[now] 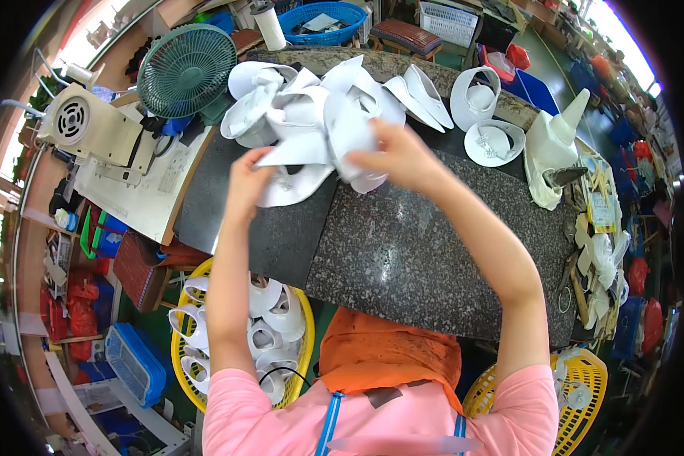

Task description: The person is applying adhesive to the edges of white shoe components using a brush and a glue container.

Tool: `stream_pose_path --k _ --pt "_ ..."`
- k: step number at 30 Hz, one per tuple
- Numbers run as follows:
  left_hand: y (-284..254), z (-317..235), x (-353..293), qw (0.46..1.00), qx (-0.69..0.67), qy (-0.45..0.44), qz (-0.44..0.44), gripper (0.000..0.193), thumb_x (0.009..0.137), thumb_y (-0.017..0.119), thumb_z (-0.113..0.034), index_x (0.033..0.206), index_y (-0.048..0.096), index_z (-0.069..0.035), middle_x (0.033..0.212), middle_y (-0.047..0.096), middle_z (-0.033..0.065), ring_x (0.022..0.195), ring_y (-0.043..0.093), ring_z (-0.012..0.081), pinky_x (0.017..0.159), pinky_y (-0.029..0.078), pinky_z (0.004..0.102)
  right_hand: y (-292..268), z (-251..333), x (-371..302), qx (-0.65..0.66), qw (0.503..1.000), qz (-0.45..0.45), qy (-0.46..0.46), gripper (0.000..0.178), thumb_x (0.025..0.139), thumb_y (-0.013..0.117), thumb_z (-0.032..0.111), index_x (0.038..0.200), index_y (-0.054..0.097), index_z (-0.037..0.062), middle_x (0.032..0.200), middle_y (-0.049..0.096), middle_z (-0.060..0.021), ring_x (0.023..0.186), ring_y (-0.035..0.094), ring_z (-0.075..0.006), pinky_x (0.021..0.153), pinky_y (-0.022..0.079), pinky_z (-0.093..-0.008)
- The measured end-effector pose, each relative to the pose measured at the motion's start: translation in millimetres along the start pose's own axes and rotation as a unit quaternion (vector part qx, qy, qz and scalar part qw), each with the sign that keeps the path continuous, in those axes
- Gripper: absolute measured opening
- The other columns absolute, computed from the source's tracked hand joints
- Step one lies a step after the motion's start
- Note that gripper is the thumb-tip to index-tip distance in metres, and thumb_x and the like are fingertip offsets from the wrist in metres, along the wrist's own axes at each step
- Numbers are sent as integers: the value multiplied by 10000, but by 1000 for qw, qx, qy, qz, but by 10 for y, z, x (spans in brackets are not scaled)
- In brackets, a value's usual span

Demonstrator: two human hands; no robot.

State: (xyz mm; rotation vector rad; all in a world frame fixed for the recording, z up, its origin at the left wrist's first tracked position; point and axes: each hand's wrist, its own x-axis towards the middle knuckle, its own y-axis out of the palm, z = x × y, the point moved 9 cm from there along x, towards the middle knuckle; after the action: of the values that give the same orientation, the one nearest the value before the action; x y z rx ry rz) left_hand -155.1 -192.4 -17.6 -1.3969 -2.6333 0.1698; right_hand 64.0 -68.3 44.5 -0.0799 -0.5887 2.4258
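A heap of white curved pieces that look like shoe uppers [285, 106] lies at the far side of the dark stone worktop [425, 228]. At the near left of the heap, my left hand [249, 182] pinches the edge of one white shoe upper [300, 150]. My right hand [395, 156] is closed on another white upper [348, 137], blurred by motion, at the heap's near right side. Both of these pieces are raised against the others, so their lower parts overlap and partly hide the pile. Two separate uppers [475, 99] sit to the right of the heap.
A green fan [187, 72] and a beige machine [91, 125] stand at the left. A white spouted bottle [558, 137] stands at the right edge. Below the worktop are a yellow basket [308, 334] of white uppers and another yellow basket [589, 387].
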Motion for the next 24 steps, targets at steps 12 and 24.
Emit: stream_pose_path --k 12,24 --pt "279 -921 -697 932 151 278 -179 549 714 666 -44 1233 492 -7 1224 515 151 1186 459 257 1003 360 383 -775 -385 -424 598 782 -178 -1 309 907 563 223 1159 507 53 1132 572 -101 1092 539 -248 903 467 -495" --pt "1107 -1112 151 932 -265 95 226 453 828 642 -117 1252 513 -23 1036 609 69 822 611 114 728 503 257 -1608 -439 -1005 682 696 -203 -100 320 973 414 242 1148 534 3 1149 603 -120 1070 578 -283 990 401 -481"
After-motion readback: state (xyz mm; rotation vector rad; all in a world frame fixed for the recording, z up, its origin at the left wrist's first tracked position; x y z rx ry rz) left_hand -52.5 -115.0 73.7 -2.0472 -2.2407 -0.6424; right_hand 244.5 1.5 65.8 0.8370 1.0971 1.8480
